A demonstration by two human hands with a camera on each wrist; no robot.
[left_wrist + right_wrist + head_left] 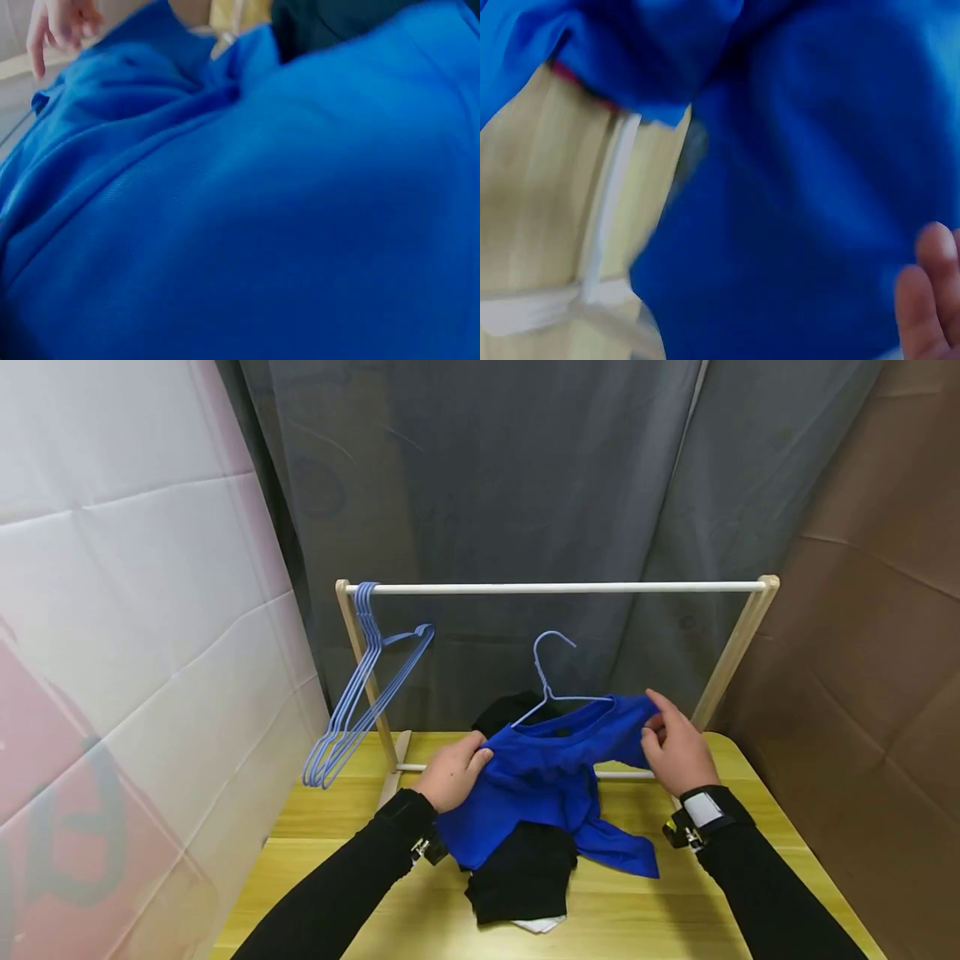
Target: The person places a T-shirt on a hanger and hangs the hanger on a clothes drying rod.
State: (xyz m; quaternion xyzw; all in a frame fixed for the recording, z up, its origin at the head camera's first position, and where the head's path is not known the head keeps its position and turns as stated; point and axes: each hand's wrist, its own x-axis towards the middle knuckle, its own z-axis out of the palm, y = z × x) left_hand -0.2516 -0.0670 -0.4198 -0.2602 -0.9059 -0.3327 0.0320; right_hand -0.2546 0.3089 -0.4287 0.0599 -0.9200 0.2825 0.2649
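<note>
A blue long-sleeved shirt [547, 768] hangs spread between both hands, above the table. A light-blue wire hanger [549, 693] sits in its neck opening, hook up; the ends of the hanger are hidden by the cloth. My left hand [455, 770] grips the shirt at the shoulder on the left, thumb on top. At the opposite shoulder is my right hand [678, 747], its thumb and index finger apart at the cloth's edge. Blue cloth [262, 195] fills most of the left wrist view. Fingertips [936, 251] of the right hand show against the cloth in the right wrist view.
Behind the shirt stands a rack with a white rail [555, 587] and wooden side posts [735, 652]. Several light-blue hangers [352, 710] hang at its left end. Folded black clothing [521, 877] lies on the wooden table [405, 893] under the shirt, with something white beneath.
</note>
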